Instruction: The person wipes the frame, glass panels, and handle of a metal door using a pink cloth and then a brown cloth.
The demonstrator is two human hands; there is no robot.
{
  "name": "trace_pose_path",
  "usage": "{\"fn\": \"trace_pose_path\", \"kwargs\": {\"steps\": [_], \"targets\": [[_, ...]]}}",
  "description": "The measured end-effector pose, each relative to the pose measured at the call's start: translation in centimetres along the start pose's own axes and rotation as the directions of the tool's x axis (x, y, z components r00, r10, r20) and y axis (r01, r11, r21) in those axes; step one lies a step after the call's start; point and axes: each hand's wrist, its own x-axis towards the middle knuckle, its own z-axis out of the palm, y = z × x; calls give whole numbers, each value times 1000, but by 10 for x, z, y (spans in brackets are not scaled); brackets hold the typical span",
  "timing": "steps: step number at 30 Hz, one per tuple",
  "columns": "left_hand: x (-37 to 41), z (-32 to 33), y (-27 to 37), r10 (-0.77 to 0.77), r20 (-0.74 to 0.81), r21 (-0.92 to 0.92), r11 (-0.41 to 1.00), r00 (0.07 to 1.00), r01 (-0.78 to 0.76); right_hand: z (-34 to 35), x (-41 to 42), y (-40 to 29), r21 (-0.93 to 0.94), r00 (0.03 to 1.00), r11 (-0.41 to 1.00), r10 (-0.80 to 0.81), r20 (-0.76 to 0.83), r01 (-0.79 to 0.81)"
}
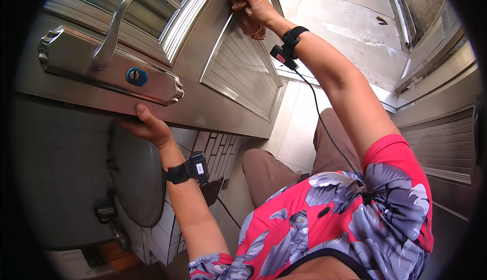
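Observation:
A metal door stands before me, with a lever handle on a long metal plate and a blue-rimmed lock cylinder. My left hand grips the door's edge below the plate, its thumb on the face and its fingers partly hidden behind the edge. At the top, my right hand is closed on a crumpled brown and pink cloth, which lies against the door's face beside the ribbed lower panel.
Behind the door are a large round dark lid on a white-tiled counter and metal pots. A threshold leads to a concrete floor. Another panelled door leaf stands at right. Cables run from both wrist straps.

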Motion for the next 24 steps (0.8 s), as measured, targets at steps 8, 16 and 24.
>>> {"fn": "trace_pose_path", "kwargs": {"steps": [8,16,24], "targets": [[2,4,8,22,-16,27,999,1000,-22,34,-15,19,253,941,960,190,-278,-119],[3,9,25,17,-34,37,999,999,-16,91,-139,54,362,761,730,644,-80,-579],[5,3,23,46,-22,36,998,999,-45,106,-254,-42,271,689,642,711,141,-717]]}}
